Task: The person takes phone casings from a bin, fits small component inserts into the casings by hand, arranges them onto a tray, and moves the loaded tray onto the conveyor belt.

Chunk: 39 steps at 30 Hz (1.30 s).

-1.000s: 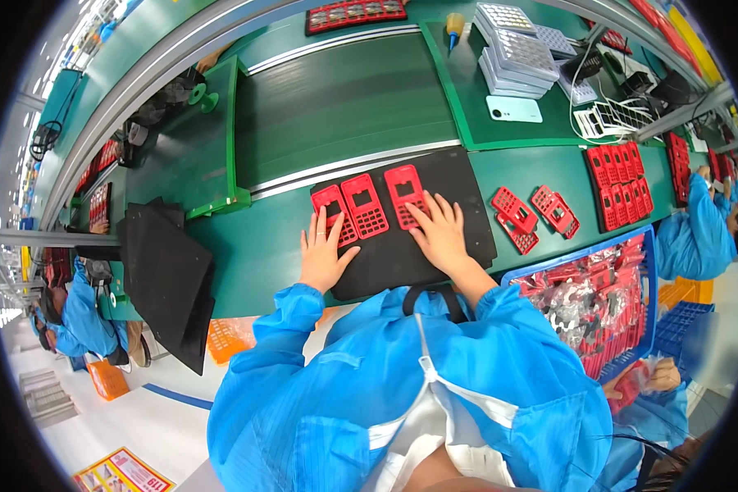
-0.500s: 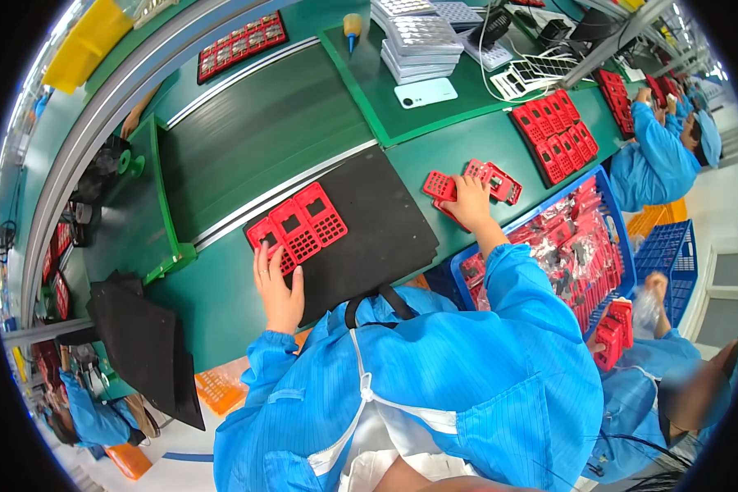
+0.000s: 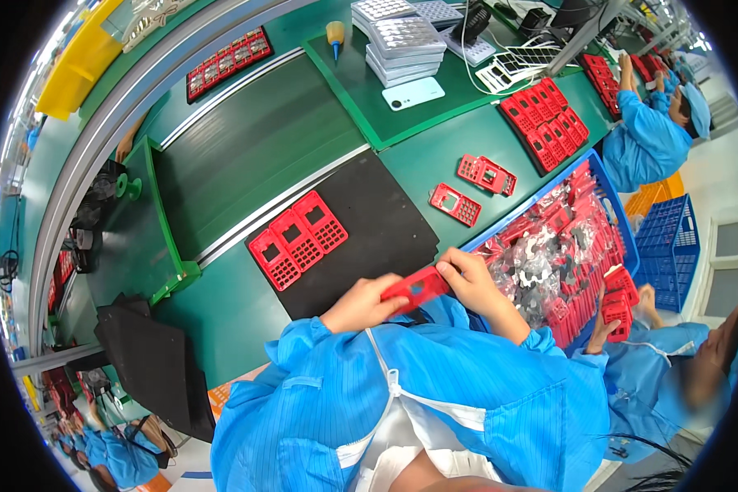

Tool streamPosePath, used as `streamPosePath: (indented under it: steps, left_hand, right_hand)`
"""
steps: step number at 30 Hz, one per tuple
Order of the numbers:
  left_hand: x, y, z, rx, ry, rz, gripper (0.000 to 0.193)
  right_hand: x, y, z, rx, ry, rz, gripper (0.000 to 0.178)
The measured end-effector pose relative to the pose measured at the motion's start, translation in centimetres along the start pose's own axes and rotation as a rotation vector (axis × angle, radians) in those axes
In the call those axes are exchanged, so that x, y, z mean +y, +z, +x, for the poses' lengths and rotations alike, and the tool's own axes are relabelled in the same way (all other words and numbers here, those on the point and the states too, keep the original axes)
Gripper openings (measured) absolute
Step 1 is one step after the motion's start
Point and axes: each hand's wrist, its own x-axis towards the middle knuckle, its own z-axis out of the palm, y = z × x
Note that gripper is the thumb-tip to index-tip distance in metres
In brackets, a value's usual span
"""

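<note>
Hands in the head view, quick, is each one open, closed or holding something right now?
Left hand: closed, holding one end of a red plastic housing.
Right hand: closed, gripping the other end of that same housing.

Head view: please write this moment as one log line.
left hand: holds red casing | right hand: holds same casing | black mat: three casings side by side

Left hand (image 3: 361, 305) and right hand (image 3: 477, 284) holding red frame (image 3: 419, 289) near black mat (image 3: 377, 215), three red housings (image 3: 300, 244) on mat, blue crate (image 3: 614, 202) right of mat
</note>
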Motion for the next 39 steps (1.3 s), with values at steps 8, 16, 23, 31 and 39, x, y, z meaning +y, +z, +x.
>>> streamPosePath:
  steps: [8, 16, 23, 31, 39]
  left_hand:
    - [-4.4, -1.9, -5.3, -0.060, -0.127, -0.487, 0.021]
    - [-9.6, -2.8, -8.5, 0.197, -0.193, -0.800, 0.031]
    - [-8.1, -2.7, -12.6, 0.242, -0.248, -0.803, 0.036]
    - [-9.0, -3.1, -16.9, 0.388, -0.252, -0.841, 0.038]
    - [-11.4, -4.3, -19.8, 0.446, -0.418, -0.742, 0.042]
  right_hand:
    - [6.6, -0.9, -2.7, 0.695, 0.028, -0.473, 0.016]
    - [11.2, 1.8, -3.1, 0.685, 0.264, -0.672, 0.027]
    - [15.2, 5.8, 2.0, 0.488, 0.358, -0.923, 0.034]
    - [14.6, 5.8, 5.7, 0.241, 0.559, -1.180, 0.024]
    - [12.3, 6.2, 4.0, 0.527, 0.340, -0.636, 0.020]
